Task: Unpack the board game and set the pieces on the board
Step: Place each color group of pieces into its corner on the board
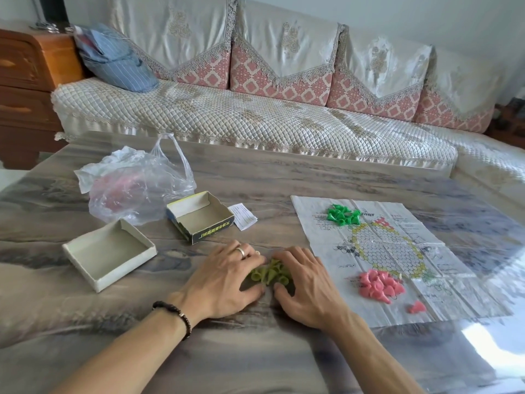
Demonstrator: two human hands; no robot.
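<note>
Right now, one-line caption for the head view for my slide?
Both hands gather olive pieces beside the paper board holding green and pink piles.

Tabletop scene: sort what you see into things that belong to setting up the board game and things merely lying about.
Belongs to the job:
paper board
bright green pieces
pink pieces
olive pieces, cupped between left hand and right hand
two box halves

Lying about:
plastic bag
paper slip
blue striped bundle on sofa

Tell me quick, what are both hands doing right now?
Left hand: fingers curled round the olive pieces, gathering them.
Right hand: curled round the same pile from the other side.
</note>
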